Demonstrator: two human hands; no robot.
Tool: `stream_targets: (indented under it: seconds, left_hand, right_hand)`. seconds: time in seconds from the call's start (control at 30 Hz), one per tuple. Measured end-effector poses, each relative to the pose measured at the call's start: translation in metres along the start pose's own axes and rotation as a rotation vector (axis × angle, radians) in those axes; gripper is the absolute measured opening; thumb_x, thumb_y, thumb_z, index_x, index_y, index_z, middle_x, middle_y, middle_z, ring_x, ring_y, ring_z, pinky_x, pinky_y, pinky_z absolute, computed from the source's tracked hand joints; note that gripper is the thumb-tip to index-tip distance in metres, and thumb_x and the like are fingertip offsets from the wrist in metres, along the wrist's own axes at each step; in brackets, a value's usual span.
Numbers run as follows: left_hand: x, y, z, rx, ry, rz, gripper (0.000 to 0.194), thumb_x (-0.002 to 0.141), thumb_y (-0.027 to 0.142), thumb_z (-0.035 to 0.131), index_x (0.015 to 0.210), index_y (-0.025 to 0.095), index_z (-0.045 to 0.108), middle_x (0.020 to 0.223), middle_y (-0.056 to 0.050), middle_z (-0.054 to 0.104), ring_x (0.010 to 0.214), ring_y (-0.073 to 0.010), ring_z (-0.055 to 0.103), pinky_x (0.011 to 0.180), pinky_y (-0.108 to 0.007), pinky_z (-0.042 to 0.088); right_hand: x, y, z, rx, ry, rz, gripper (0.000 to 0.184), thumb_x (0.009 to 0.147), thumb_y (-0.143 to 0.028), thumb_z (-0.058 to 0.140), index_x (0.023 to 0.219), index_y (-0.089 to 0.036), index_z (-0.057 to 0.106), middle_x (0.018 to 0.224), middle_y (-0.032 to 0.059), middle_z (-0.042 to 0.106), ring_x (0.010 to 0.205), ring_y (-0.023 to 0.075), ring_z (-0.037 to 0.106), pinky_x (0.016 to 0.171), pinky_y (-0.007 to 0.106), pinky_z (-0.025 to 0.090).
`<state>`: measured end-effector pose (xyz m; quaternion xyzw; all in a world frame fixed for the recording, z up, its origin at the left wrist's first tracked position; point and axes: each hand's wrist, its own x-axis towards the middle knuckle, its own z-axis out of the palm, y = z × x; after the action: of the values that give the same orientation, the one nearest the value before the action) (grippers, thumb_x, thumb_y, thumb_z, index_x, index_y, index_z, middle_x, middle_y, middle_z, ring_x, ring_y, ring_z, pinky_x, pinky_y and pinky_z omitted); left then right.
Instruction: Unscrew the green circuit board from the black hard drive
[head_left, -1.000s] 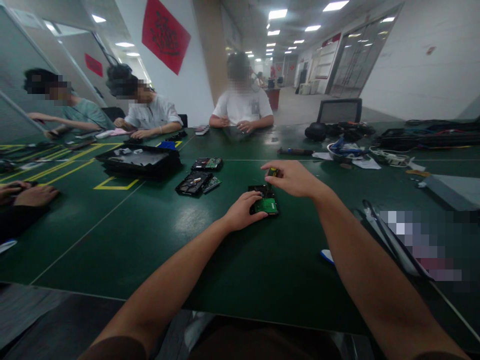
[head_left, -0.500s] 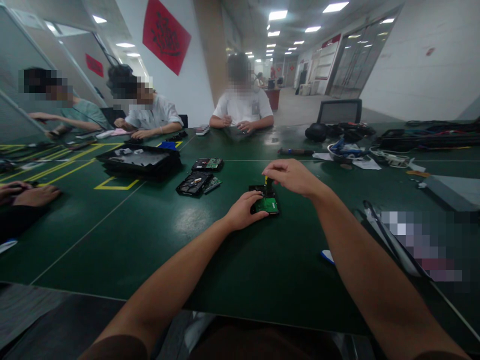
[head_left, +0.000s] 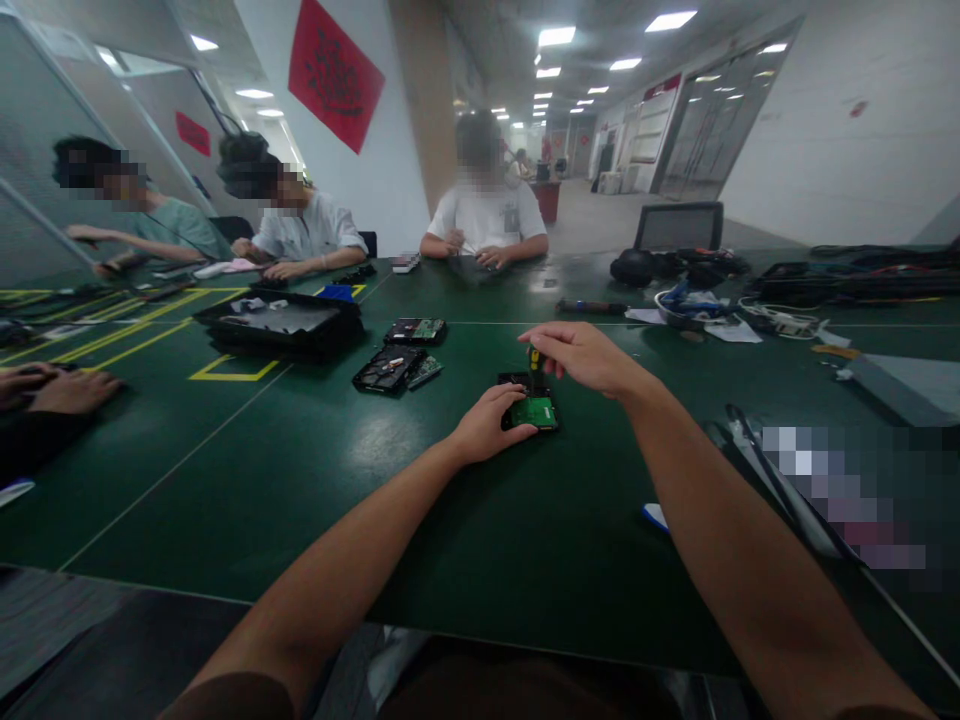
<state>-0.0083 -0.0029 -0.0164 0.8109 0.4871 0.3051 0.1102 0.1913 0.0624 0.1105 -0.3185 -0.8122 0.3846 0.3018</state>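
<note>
A hard drive with a green circuit board lies on the table in front of me. My left hand grips it from the left, thumb along the near edge and fingers over the far part. Above its far end, my right hand is closed around the handle of a small yellow and black screwdriver, held upright. The screwdriver's tip is too dark to make out against the drive. To the left sit another hard drive, an opened drive and a loose circuit board.
Stacked black trays stand at the left. At the back right are a dark-handled tool, a bowl with blue and white scraps, and cables. A grey box lies right. Co-workers sit across the green table.
My right hand's fingers have shifted on the screwdriver, the index finger now stretched further past the handle and more of the yellow showing. My left hand and the hard drive stay in place.
</note>
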Motion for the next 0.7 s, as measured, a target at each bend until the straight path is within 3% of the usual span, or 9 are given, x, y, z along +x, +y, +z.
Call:
stream_targets:
  seconds: [0.17,0.33,0.43,0.53,0.7]
  left_hand:
    - [-0.0004,0.0028,-0.0018,-0.055,0.021,-0.038,0.069,0.082,0.049,0.076,0.141,0.023,0.051,0.141,-0.012,0.058,0.135,-0.0294,0.052,0.116,-0.048,0.042]
    - [-0.0007,0.0036,-0.0024,-0.076,0.026,-0.069,0.073,0.08,0.048,0.078,0.143,0.024,0.049,0.14,-0.012,0.058,0.132,-0.0307,0.054,0.112,-0.049,0.045]
    - [-0.0006,0.0026,-0.0017,-0.082,0.029,-0.073,0.076,0.08,0.048,0.078,0.144,0.023,0.047,0.14,-0.012,0.058,0.13,-0.0306,0.055,0.111,-0.05,0.046]
    - [-0.0007,0.0016,-0.0013,-0.075,0.026,-0.045,0.072,0.081,0.048,0.078,0.142,0.023,0.051,0.141,-0.012,0.058,0.133,-0.0301,0.054,0.114,-0.049,0.044]
    - [-0.0012,0.0017,-0.0021,-0.039,0.011,0.001,0.058,0.084,0.049,0.074,0.133,0.021,0.06,0.144,-0.012,0.056,0.139,-0.0297,0.049,0.118,-0.05,0.039]
  right_hand:
    - [-0.0013,-0.0005,0.0006,-0.026,0.065,0.031,0.023,0.093,-0.04,0.061,0.091,-0.019,0.07,0.082,0.0052,0.071,0.061,0.0128,0.064,0.048,0.023,0.047]
    - [-0.0018,-0.0021,0.0009,0.06,0.025,0.025,0.024,0.096,-0.04,0.057,0.1,-0.02,0.069,0.1,0.0077,0.073,0.058,0.0109,0.065,0.045,0.023,0.047]
    - [-0.0007,-0.0029,0.002,0.117,0.001,0.064,0.026,0.099,-0.037,0.052,0.106,-0.019,0.07,0.085,0.0066,0.071,0.06,0.0134,0.067,0.053,0.026,0.054]
    - [-0.0001,-0.0033,0.0025,0.146,-0.004,0.098,0.028,0.1,-0.034,0.049,0.11,-0.019,0.07,0.073,0.0047,0.068,0.061,0.0159,0.067,0.056,0.029,0.057]
    - [-0.0014,-0.0034,0.0015,-0.038,0.045,-0.002,0.022,0.094,-0.039,0.061,0.094,-0.02,0.073,0.084,0.005,0.071,0.065,0.0135,0.065,0.053,0.025,0.049]
